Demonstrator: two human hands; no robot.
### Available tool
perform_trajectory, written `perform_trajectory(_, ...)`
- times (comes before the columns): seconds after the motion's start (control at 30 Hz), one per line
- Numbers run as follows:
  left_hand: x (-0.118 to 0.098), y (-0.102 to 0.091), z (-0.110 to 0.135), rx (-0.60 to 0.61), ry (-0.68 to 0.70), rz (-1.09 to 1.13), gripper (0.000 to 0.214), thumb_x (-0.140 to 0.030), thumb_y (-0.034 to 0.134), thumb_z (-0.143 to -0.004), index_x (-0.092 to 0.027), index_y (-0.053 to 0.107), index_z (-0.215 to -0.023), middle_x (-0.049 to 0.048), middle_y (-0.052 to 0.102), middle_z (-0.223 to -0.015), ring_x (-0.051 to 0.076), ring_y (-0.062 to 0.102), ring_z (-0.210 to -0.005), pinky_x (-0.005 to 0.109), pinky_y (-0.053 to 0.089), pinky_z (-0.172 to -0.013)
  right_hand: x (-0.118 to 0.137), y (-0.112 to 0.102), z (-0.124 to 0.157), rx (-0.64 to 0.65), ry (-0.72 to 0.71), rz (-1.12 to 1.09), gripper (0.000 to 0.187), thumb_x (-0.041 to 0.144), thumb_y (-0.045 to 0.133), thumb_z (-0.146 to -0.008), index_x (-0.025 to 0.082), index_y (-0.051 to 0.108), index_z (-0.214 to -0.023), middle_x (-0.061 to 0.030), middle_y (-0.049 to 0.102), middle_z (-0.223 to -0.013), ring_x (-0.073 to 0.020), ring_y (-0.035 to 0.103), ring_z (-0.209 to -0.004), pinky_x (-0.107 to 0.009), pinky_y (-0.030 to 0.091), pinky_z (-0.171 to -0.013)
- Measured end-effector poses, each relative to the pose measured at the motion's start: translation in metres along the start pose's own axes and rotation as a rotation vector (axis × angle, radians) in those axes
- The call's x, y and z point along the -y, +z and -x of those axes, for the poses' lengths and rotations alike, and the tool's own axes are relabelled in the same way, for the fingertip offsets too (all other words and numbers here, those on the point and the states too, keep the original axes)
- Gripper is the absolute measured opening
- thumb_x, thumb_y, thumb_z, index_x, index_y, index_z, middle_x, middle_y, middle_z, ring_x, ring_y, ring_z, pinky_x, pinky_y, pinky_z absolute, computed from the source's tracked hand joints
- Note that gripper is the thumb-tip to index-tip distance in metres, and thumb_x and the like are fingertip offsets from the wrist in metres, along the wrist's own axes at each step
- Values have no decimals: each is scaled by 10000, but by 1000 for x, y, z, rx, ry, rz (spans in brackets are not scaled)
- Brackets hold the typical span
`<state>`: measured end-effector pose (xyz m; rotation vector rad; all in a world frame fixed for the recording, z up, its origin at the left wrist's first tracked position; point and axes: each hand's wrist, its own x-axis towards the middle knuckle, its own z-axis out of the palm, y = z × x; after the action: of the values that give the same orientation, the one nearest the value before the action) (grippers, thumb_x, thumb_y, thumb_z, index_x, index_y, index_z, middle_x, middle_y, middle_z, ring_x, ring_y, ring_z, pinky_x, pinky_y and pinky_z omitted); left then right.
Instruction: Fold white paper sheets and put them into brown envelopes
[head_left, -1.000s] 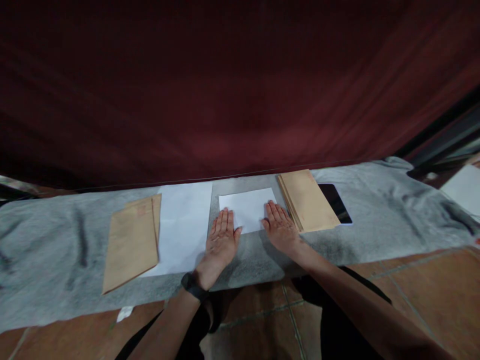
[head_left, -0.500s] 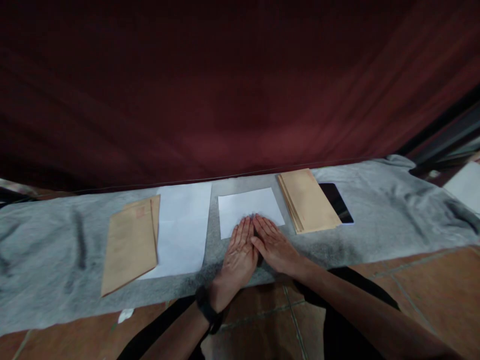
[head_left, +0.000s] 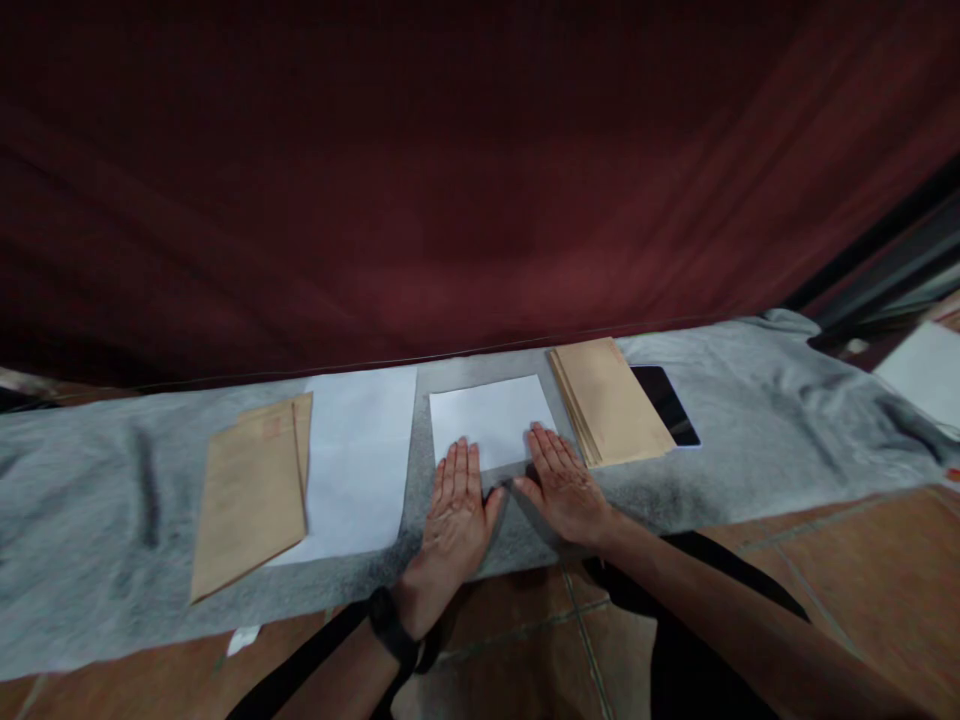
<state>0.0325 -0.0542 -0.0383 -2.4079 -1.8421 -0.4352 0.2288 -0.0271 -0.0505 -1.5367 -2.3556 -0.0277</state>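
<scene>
A folded white sheet (head_left: 491,415) lies on the grey cloth (head_left: 750,430) in front of me. My left hand (head_left: 456,505) rests flat, fingers together, with its fingertips on the sheet's near left edge. My right hand (head_left: 564,482) also lies flat and open, its fingertips touching the sheet's near right corner. Neither hand holds anything. A black band sits on my left wrist.
A stack of brown envelopes (head_left: 607,400) lies right of the sheet, with a dark phone (head_left: 667,400) beyond it. To the left are a larger stack of white paper (head_left: 360,460) and more brown envelopes (head_left: 251,490). A dark red curtain (head_left: 480,180) hangs behind. Tiled floor lies below.
My hands came together at the middle of the sheet's near edge, then spread apart again along that edge. The view shifted slightly.
</scene>
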Motion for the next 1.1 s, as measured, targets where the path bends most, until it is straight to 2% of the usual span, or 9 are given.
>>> perform_trajectory(0.13, 8, -2, -2, -17, -74, -27, 647, -392, 373, -1007, -13, 319, -1529, 247, 371, -1570, 333, 293, -1496, 524, 330, -1194, -3, -4, -2, -6, 52, 6, 719, 535, 298, -1042, -6, 376, -1509, -227, 364, -1577, -315, 315, -1485, -488, 300, -1200)
perform_trajectory(0.23, 11, -7, -16, -23, -120, -57, 614, -349, 331, -1008, 24, 367, -1494, 267, 418, -1535, 335, 314, -1487, 540, 299, -1208, -4, -11, -17, 2, 122, -25, 696, 497, 227, -1058, -18, 422, -1484, -243, 409, -1544, -323, 375, -1454, -492, 321, -1185)
perform_trajectory(0.33, 8, -9, -40, 5, -76, -30, 574, -279, 299, -1008, 8, 365, -1501, 225, 384, -1571, 292, 270, -1510, 498, 258, -1238, -2, -17, -42, 10, 137, -123, 670, 474, 180, -1066, 24, 416, -1503, -198, 410, -1558, -289, 353, -1470, -483, 297, -1206)
perform_trajectory(0.43, 2, -2, -66, 67, -9, 29, 562, -234, 297, -1003, -18, 340, -1520, 177, 347, -1606, 254, 225, -1526, 447, 248, -1250, 3, -16, -69, 51, 99, -247, 636, 442, 116, -1071, 106, 419, -1518, -129, 419, -1570, -222, 321, -1489, -452, 297, -1213)
perform_trajectory(0.57, 2, 13, -90, 149, -62, 32, 561, -203, 278, -997, -14, 341, -1521, 180, 338, -1609, 265, 228, -1525, 454, 264, -1239, 11, -4, -95, 129, 92, -287, 627, 418, 119, -1076, 87, 440, -1502, -125, 412, -1575, -204, 317, -1490, -402, 257, -1228)
perform_trajectory(0.83, 15, 20, -101, 212, -54, -43, 581, -214, 270, -993, -78, 307, -1556, 127, 297, -1637, 257, 181, -1541, 465, 193, -1252, 11, 14, -107, 177, 75, -196, 591, 448, 184, -1078, 139, 406, -1530, -83, 374, -1599, -248, 267, -1509, -448, 173, -1239)
perform_trajectory(1.1, 16, 19, -109, 218, -124, -68, 563, -249, 234, -1018, -146, 307, -1567, 79, 299, -1643, 268, 170, -1542, 513, 144, -1251, 14, 18, -113, 127, 124, -108, 566, 449, 217, -1076, 172, 421, -1526, -81, 354, -1607, -277, 288, -1497, -473, 187, -1221)
